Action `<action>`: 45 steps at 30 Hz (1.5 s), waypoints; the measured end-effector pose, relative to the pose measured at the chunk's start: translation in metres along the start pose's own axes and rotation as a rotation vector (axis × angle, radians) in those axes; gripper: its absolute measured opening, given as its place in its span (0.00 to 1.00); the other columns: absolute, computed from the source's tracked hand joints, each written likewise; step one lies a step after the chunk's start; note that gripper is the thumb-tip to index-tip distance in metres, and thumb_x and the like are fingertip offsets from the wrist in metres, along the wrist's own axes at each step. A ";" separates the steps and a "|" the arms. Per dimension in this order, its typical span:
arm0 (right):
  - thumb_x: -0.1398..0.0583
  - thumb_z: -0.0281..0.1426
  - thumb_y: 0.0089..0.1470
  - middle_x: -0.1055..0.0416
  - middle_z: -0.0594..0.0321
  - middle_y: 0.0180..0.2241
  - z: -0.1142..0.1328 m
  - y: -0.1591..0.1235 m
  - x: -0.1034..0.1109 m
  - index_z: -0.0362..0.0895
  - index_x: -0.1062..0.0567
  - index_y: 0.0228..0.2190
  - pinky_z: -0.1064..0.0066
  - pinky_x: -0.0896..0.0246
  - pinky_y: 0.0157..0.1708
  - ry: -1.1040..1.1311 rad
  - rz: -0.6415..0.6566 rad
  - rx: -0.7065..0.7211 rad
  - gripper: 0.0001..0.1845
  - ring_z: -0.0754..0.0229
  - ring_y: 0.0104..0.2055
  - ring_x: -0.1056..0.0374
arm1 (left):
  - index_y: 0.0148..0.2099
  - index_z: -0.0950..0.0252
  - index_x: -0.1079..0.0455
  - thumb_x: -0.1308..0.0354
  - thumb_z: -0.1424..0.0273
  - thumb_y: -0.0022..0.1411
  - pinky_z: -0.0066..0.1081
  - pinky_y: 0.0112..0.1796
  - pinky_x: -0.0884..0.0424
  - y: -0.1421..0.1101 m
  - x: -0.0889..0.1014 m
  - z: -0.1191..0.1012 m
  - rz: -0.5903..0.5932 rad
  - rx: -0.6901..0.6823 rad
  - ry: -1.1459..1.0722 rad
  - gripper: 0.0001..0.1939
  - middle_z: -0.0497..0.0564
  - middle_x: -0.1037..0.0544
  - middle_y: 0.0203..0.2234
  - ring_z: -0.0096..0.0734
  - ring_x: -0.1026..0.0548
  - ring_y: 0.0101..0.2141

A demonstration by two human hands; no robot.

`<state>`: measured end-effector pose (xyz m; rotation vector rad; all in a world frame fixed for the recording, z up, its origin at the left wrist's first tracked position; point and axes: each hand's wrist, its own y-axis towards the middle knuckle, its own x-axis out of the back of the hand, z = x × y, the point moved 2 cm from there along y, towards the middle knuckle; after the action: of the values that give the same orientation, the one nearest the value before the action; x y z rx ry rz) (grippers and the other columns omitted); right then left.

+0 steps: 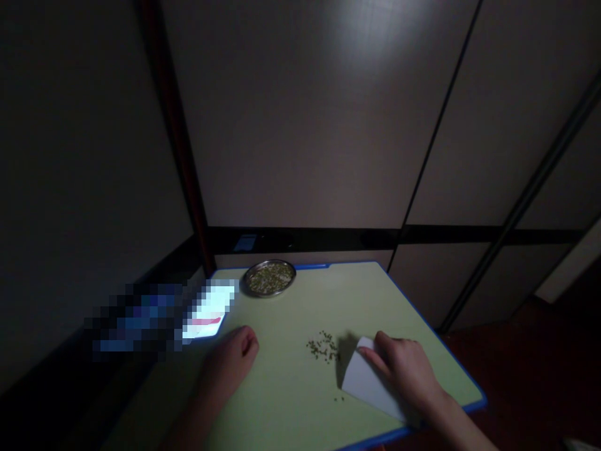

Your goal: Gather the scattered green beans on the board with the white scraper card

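My right hand (406, 369) rests on a white sheet of paper (366, 383) lying on the pale green table (291, 401), fingers closed along its upper edge. Just left of the paper lies a small heap of green seeds (323, 346). My left hand (232, 360) sits on the table at the left with its fingers curled under, holding nothing that I can see. A round metal dish (269, 277) filled with the same green seeds stands at the table's far edge.
A lit phone screen (209, 311) lies at the table's left edge. The table has a blue rim (422, 316) and stands against grey wall panels in a dim room. A dark red floor shows at the right.
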<state>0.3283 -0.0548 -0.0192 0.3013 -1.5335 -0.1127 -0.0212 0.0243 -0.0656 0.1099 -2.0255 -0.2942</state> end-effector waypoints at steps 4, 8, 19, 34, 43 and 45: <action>0.55 0.52 0.60 0.24 0.61 0.23 0.018 0.004 -0.001 0.48 0.31 0.26 0.70 0.56 0.23 0.010 -0.014 0.035 0.26 0.57 0.25 0.28 | 0.29 0.62 0.39 0.53 0.69 0.59 0.24 0.26 0.47 0.000 -0.001 0.001 0.017 0.019 0.000 0.08 0.44 0.34 0.21 0.25 0.36 0.25; 0.53 0.50 0.61 0.24 0.62 0.24 0.030 0.012 -0.004 0.47 0.30 0.27 0.70 0.57 0.23 0.040 -0.059 0.089 0.24 0.58 0.25 0.28 | 0.30 0.62 0.37 0.53 0.69 0.60 0.24 0.27 0.47 -0.001 -0.005 0.005 0.011 -0.003 0.006 0.07 0.44 0.33 0.22 0.24 0.36 0.25; 0.55 0.54 0.59 0.24 0.62 0.25 0.057 0.025 -0.008 0.46 0.30 0.28 0.70 0.57 0.24 0.033 -0.024 0.278 0.29 0.59 0.25 0.28 | 0.30 0.62 0.37 0.52 0.69 0.59 0.24 0.26 0.48 0.000 -0.006 0.005 0.004 0.009 0.025 0.07 0.43 0.35 0.21 0.24 0.37 0.24; 0.56 0.55 0.59 0.25 0.62 0.27 0.070 0.011 -0.010 0.45 0.29 0.30 0.71 0.55 0.26 0.066 0.097 0.418 0.29 0.61 0.26 0.31 | 0.29 0.62 0.38 0.52 0.69 0.59 0.25 0.27 0.49 0.000 -0.005 0.003 -0.004 -0.009 0.037 0.06 0.43 0.35 0.21 0.24 0.37 0.24; 0.56 0.56 0.57 0.26 0.63 0.24 0.070 0.010 -0.006 0.46 0.29 0.29 0.70 0.57 0.25 0.067 0.063 0.418 0.31 0.60 0.24 0.31 | 0.29 0.62 0.39 0.53 0.70 0.60 0.25 0.27 0.49 0.000 -0.002 0.000 -0.021 -0.019 0.048 0.07 0.43 0.35 0.21 0.24 0.37 0.24; 0.56 0.57 0.57 0.26 0.63 0.24 0.069 0.009 -0.004 0.46 0.29 0.29 0.70 0.57 0.25 0.064 0.053 0.412 0.31 0.60 0.24 0.31 | 0.29 0.61 0.39 0.54 0.69 0.60 0.25 0.26 0.49 0.000 -0.002 0.001 -0.028 -0.030 0.053 0.07 0.43 0.35 0.21 0.24 0.37 0.24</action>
<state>0.2585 -0.0539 -0.0203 0.5844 -1.4928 0.2567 -0.0210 0.0248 -0.0680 0.1258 -1.9680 -0.3359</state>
